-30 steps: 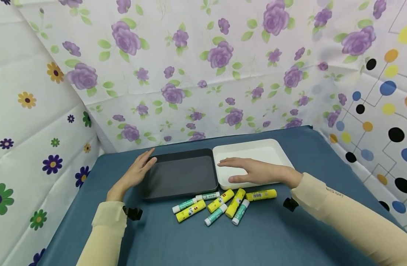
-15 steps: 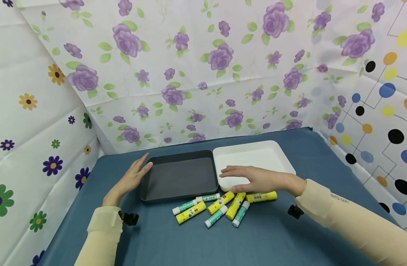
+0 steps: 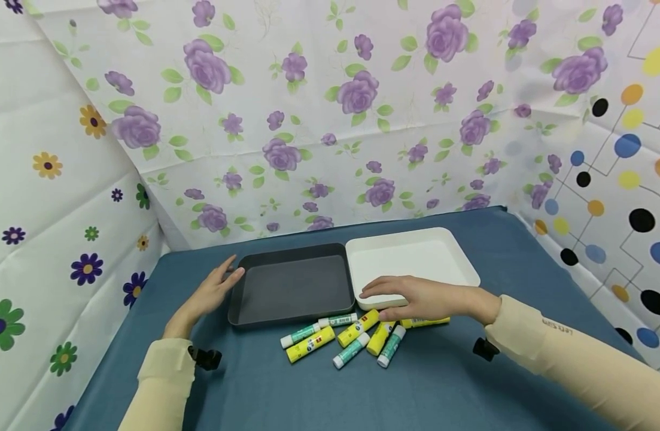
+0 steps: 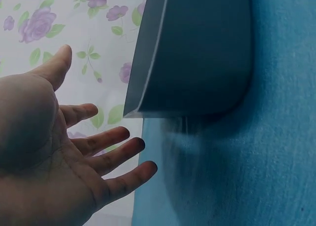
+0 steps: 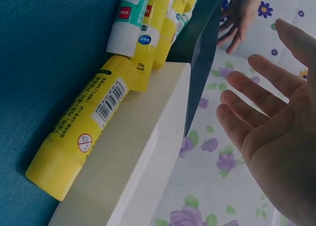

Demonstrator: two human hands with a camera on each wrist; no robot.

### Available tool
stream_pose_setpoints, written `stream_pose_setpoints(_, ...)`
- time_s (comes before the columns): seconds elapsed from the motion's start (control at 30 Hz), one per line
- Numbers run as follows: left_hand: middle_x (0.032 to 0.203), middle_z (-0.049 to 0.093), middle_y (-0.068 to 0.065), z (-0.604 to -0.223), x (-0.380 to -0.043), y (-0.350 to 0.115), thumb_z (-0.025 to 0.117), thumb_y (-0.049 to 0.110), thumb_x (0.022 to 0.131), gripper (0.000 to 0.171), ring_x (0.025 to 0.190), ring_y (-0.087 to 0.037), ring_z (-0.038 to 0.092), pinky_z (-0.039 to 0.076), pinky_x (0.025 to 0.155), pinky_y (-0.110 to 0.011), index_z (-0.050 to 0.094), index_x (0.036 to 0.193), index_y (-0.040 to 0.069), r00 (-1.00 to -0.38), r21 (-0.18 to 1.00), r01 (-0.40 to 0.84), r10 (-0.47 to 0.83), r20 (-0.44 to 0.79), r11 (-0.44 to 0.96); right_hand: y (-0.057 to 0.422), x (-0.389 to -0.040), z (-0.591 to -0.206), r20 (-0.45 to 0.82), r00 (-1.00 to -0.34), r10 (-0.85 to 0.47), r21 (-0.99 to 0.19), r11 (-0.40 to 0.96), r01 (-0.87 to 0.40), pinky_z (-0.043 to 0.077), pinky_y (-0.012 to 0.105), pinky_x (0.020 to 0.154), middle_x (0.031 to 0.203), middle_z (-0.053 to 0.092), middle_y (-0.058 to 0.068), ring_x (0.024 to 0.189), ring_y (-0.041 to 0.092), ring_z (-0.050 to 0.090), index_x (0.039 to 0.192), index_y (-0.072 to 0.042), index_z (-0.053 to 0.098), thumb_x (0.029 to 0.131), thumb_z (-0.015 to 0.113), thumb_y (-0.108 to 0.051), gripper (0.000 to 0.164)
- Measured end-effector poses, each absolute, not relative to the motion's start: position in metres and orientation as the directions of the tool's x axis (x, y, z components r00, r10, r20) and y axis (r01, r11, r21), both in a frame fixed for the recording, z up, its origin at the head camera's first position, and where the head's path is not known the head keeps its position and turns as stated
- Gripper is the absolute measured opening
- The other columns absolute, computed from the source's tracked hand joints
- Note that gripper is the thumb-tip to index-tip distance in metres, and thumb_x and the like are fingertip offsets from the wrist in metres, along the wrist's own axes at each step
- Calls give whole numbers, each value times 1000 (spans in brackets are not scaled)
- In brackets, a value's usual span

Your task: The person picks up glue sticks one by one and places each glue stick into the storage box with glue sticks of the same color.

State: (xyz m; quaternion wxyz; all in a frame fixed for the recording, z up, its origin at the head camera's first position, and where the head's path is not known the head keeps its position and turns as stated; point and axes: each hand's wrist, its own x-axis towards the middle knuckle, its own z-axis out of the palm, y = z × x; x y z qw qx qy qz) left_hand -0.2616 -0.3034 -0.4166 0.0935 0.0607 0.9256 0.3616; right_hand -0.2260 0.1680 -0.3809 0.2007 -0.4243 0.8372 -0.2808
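My left hand, fingers spread, hovers by the left end of a dark grey tray. In the left wrist view a gap shows between the fingers and that tray. The right hand is held over the front of a white tray, holding nothing. Just below it lie yellow glue sticks, partly covered by the hand in the head view. Smaller green-and-white glue sticks lie among them. The right wrist view shows one yellow glue stick lying against the white tray's outer wall.
Both trays stand side by side on a blue cloth-covered table. More glue sticks lie in front of the dark tray. A floral curtain hangs behind, with patterned sheets on the left and right. Each wrist carries a small black camera.
My left hand has drifted down and left, away from the dark tray's rim. The right hand has lowered towards the glue sticks and now covers part of them. The glue sticks and trays stay put.
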Motion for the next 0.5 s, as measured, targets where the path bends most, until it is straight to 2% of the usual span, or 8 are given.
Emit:
stream_pose_setpoints(0.13, 163, 18, -35, -420, -262, -306, 35, 61, 109, 87, 148, -58, 21, 27, 116, -73, 5, 168, 5, -976, 686, 23, 166, -143, 727, 167, -225, -380, -92, -555, -827, -640, 476, -603, 40, 53, 119, 158, 47, 1, 145, 20, 43, 154, -23, 53, 106, 61, -45, 54)
stream_pose_setpoints(0.3, 164, 17, -35, -424, -259, -308, 36, 57, 111, 83, 149, -56, 21, 26, 117, -73, 5, 168, 4, -972, 693, 1, 163, -168, 721, 168, -222, -383, -96, -540, -836, -642, 466, -609, 42, 51, 117, 155, 48, -6, 142, 17, 46, 152, -30, 54, 106, 61, -42, 48)
stream_pose_setpoints(0.5, 165, 15, -35, -428, -258, -309, 36, 60, 110, 89, 149, -55, 25, 33, 117, -68, 4, 167, 1, -969, 728, -23, 163, -185, 685, 171, -218, -389, -82, -514, -854, -653, 436, -619, 46, 49, 113, 149, 51, -10, 137, 15, 51, 151, -32, 55, 106, 60, -44, 46)
